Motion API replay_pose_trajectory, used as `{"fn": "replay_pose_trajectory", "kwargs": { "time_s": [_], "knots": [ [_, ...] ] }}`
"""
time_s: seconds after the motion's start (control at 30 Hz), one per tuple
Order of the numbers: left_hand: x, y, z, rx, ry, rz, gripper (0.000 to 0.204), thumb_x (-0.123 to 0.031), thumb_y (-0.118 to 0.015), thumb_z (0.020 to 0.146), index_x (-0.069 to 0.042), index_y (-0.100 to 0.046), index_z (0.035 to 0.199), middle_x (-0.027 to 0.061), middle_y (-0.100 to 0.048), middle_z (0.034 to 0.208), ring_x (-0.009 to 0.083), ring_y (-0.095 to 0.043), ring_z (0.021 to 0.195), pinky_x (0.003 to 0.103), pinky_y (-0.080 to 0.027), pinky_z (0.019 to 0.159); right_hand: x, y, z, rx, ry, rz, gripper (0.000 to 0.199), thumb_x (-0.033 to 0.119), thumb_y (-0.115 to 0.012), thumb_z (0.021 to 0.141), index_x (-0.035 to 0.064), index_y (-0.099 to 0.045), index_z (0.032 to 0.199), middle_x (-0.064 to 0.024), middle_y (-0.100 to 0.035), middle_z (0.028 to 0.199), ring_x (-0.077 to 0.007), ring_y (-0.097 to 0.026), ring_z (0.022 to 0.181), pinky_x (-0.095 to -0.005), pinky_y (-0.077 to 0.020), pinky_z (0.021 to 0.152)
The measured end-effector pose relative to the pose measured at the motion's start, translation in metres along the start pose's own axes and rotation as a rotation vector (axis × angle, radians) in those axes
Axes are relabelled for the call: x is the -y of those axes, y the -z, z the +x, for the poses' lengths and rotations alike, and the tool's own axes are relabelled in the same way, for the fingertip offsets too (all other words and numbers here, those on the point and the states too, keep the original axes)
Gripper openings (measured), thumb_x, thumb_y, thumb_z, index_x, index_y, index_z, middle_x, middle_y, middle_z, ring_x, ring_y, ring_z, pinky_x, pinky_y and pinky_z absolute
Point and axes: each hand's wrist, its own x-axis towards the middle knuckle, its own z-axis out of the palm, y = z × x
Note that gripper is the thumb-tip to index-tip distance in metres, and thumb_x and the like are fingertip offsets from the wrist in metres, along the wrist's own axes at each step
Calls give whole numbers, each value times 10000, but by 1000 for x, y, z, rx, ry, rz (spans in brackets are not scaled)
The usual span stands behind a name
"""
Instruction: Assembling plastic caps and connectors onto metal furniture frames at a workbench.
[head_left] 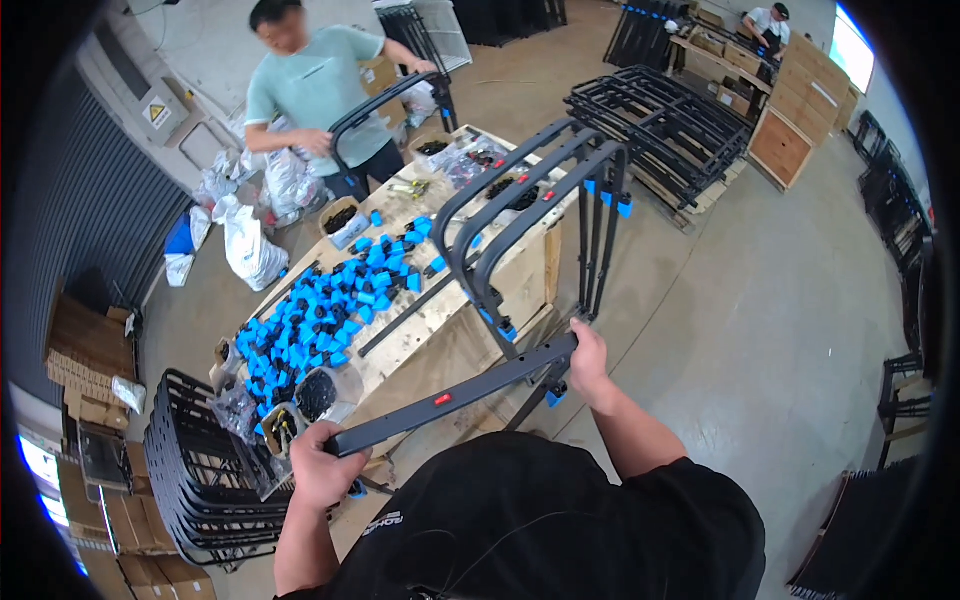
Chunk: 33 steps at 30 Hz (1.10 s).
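I hold a dark grey metal frame of bent tubes with blue clips by its flat base bar, which carries a small red mark. My left hand grips the bar's left end. My right hand grips its right end. The frame's arched tubes reach away from me over the corner of a plywood table. Many blue and black plastic parts lie spread on that table.
Across the table a person in a light green shirt holds another dark frame. Stacked black wire baskets stand at my left, stacked frames on a pallet at the back right, cardboard boxes at left. Another person sits far back right.
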Motion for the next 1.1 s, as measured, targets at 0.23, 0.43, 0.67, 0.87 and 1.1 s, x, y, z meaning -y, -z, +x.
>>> {"fn": "replay_pose_trajectory", "kwargs": {
  "time_s": [0.23, 0.43, 0.67, 0.87, 1.1],
  "knots": [
    [-90, -39, 50, 162, -294, 117, 288, -168, -850, 669, -7, -634, 771, 53, -559, 641, 129, -527, 588, 315, -438, 549, 155, 40, 54, -206, 262, -125, 381, 370, -636, 967, 41, -624, 774, -31, -556, 745, -155, -493, 733, -340, -427, 698],
    [-99, -157, 81, 164, -194, -119, 239, -174, -776, 679, -6, -637, 777, 64, -572, 650, 143, -532, 604, 331, -468, 579, 250, 45, 81, -165, 780, -356, 365, 292, -573, 1032, -5, -621, 1239, -81, -647, 1123, -159, -568, 1120, -297, -428, 1004],
    [-105, -270, 121, 182, -226, -319, 262, -198, -748, 683, 13, -628, 780, 97, -584, 645, 164, -552, 614, 342, -485, 602, 190, 181, 49, -87, 386, -382, 347, 240, -619, 1013, -21, -602, 1241, -83, -656, 1027, -156, -625, 879, -308, -516, 806],
    [-121, -294, 154, 170, -221, -275, 294, -222, -738, 694, 29, -673, 833, 116, -625, 656, 178, -596, 617, 348, -508, 622, 95, 335, -2, -416, 27, -381, 338, 261, -635, 994, -40, -623, 1149, -75, -645, 899, -140, -625, 718, -286, -495, 615],
    [-126, -295, 182, 86, -187, -255, 317, -230, -729, 706, 40, -684, 867, 108, -649, 666, 176, -619, 631, 333, -513, 625, 7, 418, -33, -596, -284, -562, 339, 275, -653, 954, -11, -614, 1132, -81, -639, 877, -172, -621, 640, -322, -486, 529]
  ]
}}
